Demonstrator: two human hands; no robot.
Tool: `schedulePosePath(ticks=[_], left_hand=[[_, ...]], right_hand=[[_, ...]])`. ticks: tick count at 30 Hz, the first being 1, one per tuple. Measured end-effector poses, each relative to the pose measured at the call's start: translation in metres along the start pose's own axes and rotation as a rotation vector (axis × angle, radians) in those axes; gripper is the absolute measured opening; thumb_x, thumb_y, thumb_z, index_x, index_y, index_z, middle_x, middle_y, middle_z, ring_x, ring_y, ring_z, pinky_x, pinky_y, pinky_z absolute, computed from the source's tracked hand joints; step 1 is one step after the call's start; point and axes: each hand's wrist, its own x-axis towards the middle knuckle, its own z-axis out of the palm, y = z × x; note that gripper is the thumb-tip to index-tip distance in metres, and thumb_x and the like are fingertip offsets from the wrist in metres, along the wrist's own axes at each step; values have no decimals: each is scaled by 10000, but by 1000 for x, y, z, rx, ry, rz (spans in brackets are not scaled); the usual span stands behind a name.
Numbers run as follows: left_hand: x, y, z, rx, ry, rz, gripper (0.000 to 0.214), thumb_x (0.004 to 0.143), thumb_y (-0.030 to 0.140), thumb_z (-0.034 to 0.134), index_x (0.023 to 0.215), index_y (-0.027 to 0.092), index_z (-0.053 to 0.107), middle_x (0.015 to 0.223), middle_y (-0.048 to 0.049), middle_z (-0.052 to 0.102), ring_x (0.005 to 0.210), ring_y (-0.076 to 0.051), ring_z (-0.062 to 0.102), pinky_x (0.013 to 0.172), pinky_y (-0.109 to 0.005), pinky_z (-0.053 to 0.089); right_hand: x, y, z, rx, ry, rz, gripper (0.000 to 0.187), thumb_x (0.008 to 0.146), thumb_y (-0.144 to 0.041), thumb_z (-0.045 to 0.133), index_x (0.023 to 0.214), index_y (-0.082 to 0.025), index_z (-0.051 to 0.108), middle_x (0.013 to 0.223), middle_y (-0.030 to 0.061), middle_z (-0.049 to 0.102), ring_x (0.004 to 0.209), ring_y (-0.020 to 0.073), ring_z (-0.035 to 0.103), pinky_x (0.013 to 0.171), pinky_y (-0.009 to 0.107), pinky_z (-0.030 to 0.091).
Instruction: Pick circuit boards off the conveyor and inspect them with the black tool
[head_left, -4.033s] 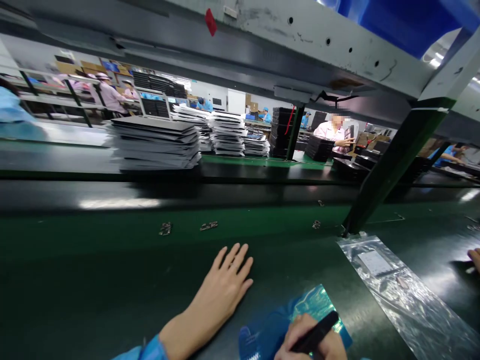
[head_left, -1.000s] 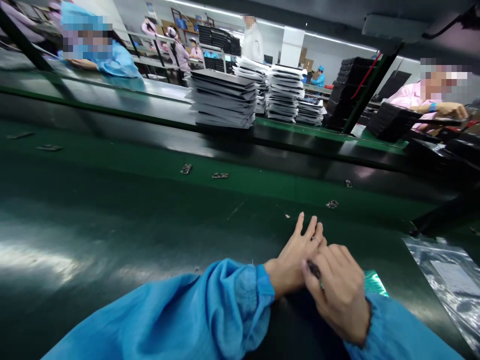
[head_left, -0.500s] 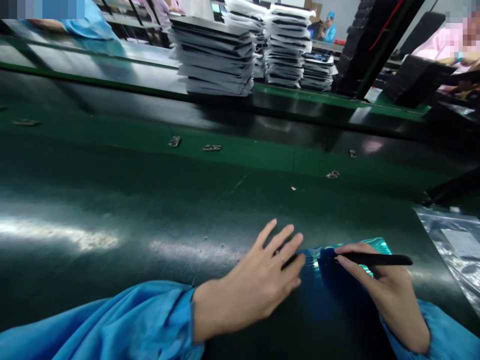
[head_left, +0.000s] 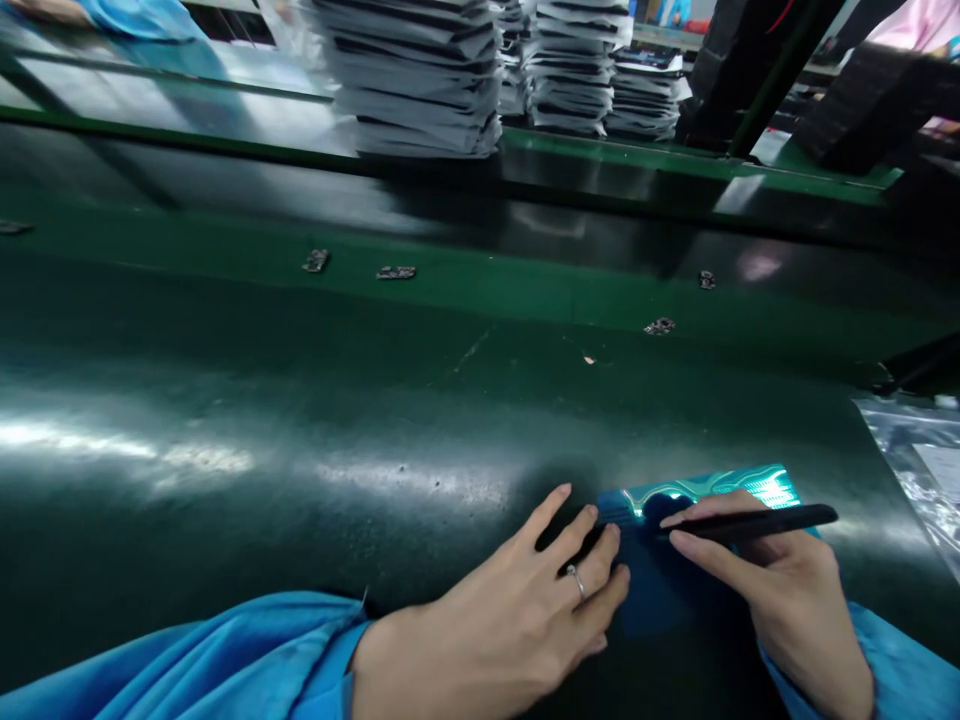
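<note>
Black tweezers (head_left: 784, 520) are pinched between the thumb and forefinger of my right hand (head_left: 799, 595), over a shiny blue-green sheet (head_left: 724, 482). Their tips are dark and partly hidden by my fingers, so whether they grip anything is unclear. The sheet lies on the dark green bench top and shows bright wavy reflections along its far edge. My left hand (head_left: 517, 610), with a ring on one finger, has its fingers spread. Its fingertips are at the left edge of the sheet.
Small circuit boards (head_left: 396, 272) lie scattered along the back of the bench (head_left: 300, 400). Tall stacks of wrapped flat pieces (head_left: 424, 90) stand on the shelf behind. A clear plastic bag (head_left: 915, 470) lies at the right. A person's blue sleeve (head_left: 150, 18) shows at upper left.
My left hand has come down and slightly right to the sheet's edge. My right hand still grips the tweezers, with their tips shifted slightly. The camera view has tilted downward.
</note>
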Motion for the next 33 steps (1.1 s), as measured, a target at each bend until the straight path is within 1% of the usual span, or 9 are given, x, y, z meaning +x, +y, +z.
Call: schedulePosePath(ticks=[2,5,10,16,18,22,27,30,33], left_hand=[[0,0,-1,-9,9,-14,351,948,324,437,1244,151,512,1242,-97,544,1167,-273,487,1003,-490,372],[1,1,-2,-2,19,-27,338,946,314,440,1228,149,527,1239,-109,548,1166,-278,493,987,-478,392],[1,0,-5,-1,-10,1,362,953,323,419,1252,142,512,1268,-120,525,1204,-290,461,997,-480,388],[2,0,-6,-5,-31,4,365,946,322,435,1259,146,505,1267,-123,526,1212,-288,456,1012,-493,372],[2,0,-6,-14,-24,2,371,943,328,443,1257,140,505,1271,-128,522,1212,-290,454,1013,-493,371],[1,1,-4,-27,-17,-4,370,947,312,434,1269,141,495,1269,-126,523,1205,-289,462,1011,-497,377],[3,0,-4,-28,-10,-2,357,954,296,418,1267,143,495,1261,-126,529,1202,-282,467,1011,-501,378],[4,0,-6,-26,-3,-6,338,949,298,433,1235,143,522,1240,-122,548,1192,-276,478,1008,-486,386],[3,-1,-7,-32,-1,-7,331,946,300,443,1230,152,528,1230,-114,556,1187,-272,483,1007,-482,386]], right_hand=[[1,1,-1,43,-20,15,194,705,-376,755,790,-208,710,819,55,707,848,267,649,716,331,529],[1,4,-2,61,-35,-9,165,709,-353,759,787,-213,720,810,48,710,817,247,660,698,298,544],[0,7,-2,38,-81,-56,121,730,-315,753,812,-228,735,820,43,718,824,229,671,696,263,565],[2,6,-2,-20,-90,-98,96,740,-300,745,817,-244,738,837,35,726,828,229,680,672,246,578],[2,4,-1,-22,-85,-80,110,733,-321,748,805,-238,738,834,38,724,830,234,677,672,255,575],[-1,0,2,3,-27,11,161,704,-362,759,780,-223,730,836,48,715,856,262,661,713,307,558],[-1,-3,3,6,-46,-3,136,698,-348,765,763,-234,731,805,29,714,821,229,665,713,262,543],[0,-4,4,24,-20,48,133,696,-342,764,758,-230,727,805,25,706,830,221,657,732,257,529],[0,-4,4,39,-17,68,157,685,-345,775,760,-214,729,794,38,707,830,232,661,710,259,536]])
